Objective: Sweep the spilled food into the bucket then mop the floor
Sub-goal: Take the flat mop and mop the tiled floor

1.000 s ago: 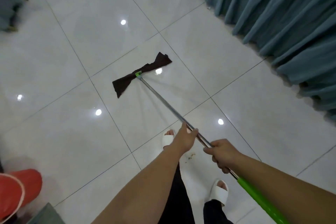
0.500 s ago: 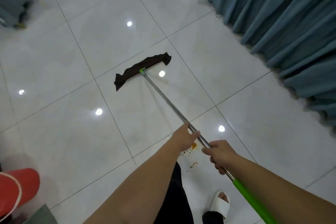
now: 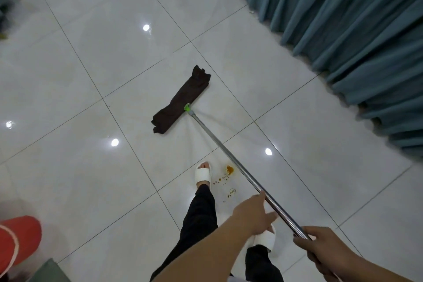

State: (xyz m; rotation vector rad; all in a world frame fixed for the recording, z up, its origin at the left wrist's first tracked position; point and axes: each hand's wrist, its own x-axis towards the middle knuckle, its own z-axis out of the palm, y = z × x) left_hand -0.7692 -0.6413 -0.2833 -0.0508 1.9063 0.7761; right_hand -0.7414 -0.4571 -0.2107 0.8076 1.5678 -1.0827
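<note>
The floor [image 3: 68,75] is showing glossy white square tiles with thin dark grout lines, and round light spots are glinting on it. One teal curtain [image 3: 343,18] is hanging in soft vertical pleats across the upper right of the frame.

One mop [image 3: 180,101] is lying with its flat, dark brown cloth head on the tiles at the centre. The head's long axis is running from lower left to upper right. A small green joint is linking it to a slim, shiny metal shaft [image 3: 229,155], which is slanting from the lower right and pointing up-left towards the centre.

One orange-brown spill [image 3: 229,169], a blob with scattered small drops, is sitting at lower centre, just left of the shaft. Two white slippers [image 3: 202,174] are standing close to it, below black trousers. One smooth red bucket [image 3: 20,240] is showing at the lower left edge.

The right hand [image 3: 320,247] is grasping the shaft with curled fingers. The left hand [image 3: 251,215] is released, its straight fingers just touching the shaft.
</note>
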